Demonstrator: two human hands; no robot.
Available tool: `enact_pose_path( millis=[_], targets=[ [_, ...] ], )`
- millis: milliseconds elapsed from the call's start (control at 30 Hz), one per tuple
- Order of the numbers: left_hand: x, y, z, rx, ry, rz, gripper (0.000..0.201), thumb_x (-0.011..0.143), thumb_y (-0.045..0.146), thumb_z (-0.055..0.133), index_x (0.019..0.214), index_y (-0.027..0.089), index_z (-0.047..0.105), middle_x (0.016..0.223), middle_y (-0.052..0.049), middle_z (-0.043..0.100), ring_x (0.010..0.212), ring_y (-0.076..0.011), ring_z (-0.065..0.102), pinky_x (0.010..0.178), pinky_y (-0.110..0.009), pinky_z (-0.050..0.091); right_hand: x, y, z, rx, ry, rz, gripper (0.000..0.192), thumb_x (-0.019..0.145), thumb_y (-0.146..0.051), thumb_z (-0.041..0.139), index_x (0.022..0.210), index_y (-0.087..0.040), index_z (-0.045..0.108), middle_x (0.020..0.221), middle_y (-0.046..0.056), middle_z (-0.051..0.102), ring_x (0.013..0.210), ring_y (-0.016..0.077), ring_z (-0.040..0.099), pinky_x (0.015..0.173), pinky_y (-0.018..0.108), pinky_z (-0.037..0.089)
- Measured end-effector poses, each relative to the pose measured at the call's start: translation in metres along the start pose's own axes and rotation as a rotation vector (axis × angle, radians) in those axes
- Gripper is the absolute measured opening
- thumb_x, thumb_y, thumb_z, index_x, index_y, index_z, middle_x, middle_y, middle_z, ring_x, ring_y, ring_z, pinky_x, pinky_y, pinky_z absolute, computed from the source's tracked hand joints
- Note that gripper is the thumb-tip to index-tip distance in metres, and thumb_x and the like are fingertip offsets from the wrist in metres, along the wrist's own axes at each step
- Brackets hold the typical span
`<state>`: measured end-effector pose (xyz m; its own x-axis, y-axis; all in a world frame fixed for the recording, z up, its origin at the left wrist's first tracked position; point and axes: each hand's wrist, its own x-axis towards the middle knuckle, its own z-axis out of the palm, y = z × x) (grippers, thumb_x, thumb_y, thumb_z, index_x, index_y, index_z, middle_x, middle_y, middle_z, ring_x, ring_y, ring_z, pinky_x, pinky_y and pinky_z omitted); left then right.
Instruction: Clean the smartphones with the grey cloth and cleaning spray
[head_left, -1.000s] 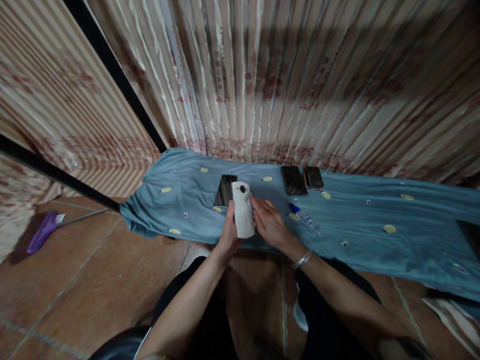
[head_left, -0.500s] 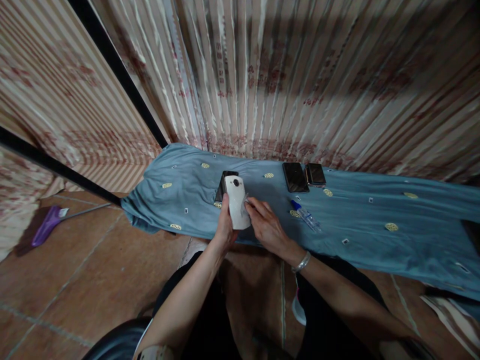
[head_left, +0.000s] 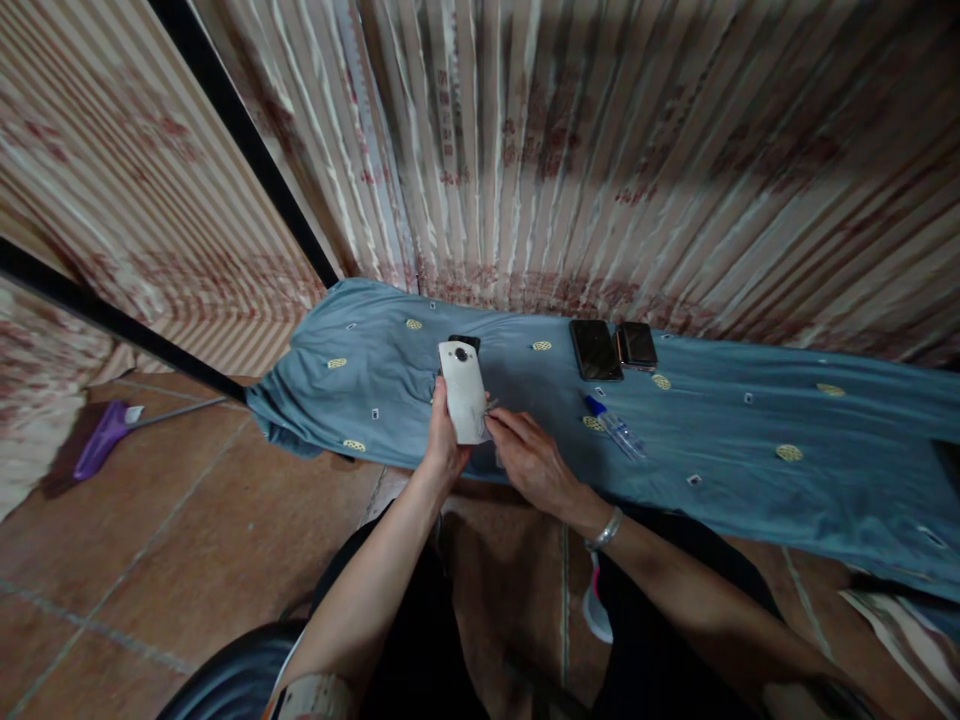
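Note:
A white phone [head_left: 462, 398] with a round camera near its top is tilted back-side up in my left hand [head_left: 445, 436], which wraps round its left edge and lower end. The fingers of my right hand [head_left: 526, 452] are pinched at the phone's lower right edge. A thin greyish piece, like a bit of cloth [head_left: 490, 407], shows at those fingertips; most of it is hidden. Behind the white phone, a dark phone [head_left: 466, 341] lies on the blue cloth, largely covered from view.
On the blue cloth [head_left: 720, 430] to the right lie a black phone [head_left: 596, 350], a small stack of dark devices [head_left: 637, 345] and a clear bottle with a blue cap [head_left: 616, 427]. A black pole [head_left: 247, 130] stands left, near a purple broom [head_left: 103, 438]. Striped curtains [head_left: 510, 200] hang behind.
The white phone has shifted slightly left and up, covering more of the dark phone behind it. My right hand has moved a little lower along its right edge. The view has shifted slightly.

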<state>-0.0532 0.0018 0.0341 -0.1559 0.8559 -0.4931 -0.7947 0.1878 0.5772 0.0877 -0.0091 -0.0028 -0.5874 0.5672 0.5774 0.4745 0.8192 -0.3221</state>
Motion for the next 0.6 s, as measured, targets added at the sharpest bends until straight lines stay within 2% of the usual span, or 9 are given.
enact_pose_path(
  millis=[133,333,500,600],
  targets=[
    [0.0,0.001,0.002,-0.021,0.017,0.021,0.057,0.098,0.051,0.03,0.107,0.009,0.068,0.063,-0.007,0.069,0.055,-0.0151,0.064,0.057,-0.023,0.05,-0.001,-0.008,-0.002,0.005,-0.002,-0.025,0.045,0.096,-0.011,0.037,0.138,-0.016,0.052,0.121,0.015,0.063,0.104,0.0238,0.06,0.092,0.04,0.056],
    [0.0,-0.003,-0.001,-0.012,-0.058,-0.06,0.067,0.097,0.057,0.027,0.095,0.006,0.07,0.063,-0.008,0.068,0.051,-0.0139,0.061,0.053,-0.023,0.048,-0.003,-0.017,-0.001,-0.023,0.001,-0.119,0.041,0.097,-0.011,0.038,0.134,-0.014,0.055,0.124,0.016,0.062,0.11,0.0249,0.058,0.096,0.041,0.054],
    [0.002,-0.012,-0.005,-0.017,-0.075,-0.092,0.064,0.095,0.059,0.032,0.087,0.009,0.071,0.062,-0.006,0.066,0.05,-0.0106,0.058,0.051,-0.02,0.046,-0.004,-0.016,0.0,-0.03,-0.006,-0.16,0.041,0.096,-0.01,0.04,0.135,-0.011,0.055,0.128,0.018,0.061,0.116,0.0263,0.058,0.1,0.044,0.052],
    [0.001,-0.017,-0.005,0.002,-0.081,-0.079,0.064,0.091,0.064,0.038,0.086,0.01,0.071,0.064,-0.006,0.067,0.055,-0.0119,0.062,0.053,-0.02,0.048,-0.002,-0.015,-0.002,-0.044,0.012,-0.181,0.043,0.097,-0.009,0.037,0.137,-0.012,0.053,0.128,0.016,0.063,0.115,0.0252,0.059,0.1,0.045,0.053]
  ],
)
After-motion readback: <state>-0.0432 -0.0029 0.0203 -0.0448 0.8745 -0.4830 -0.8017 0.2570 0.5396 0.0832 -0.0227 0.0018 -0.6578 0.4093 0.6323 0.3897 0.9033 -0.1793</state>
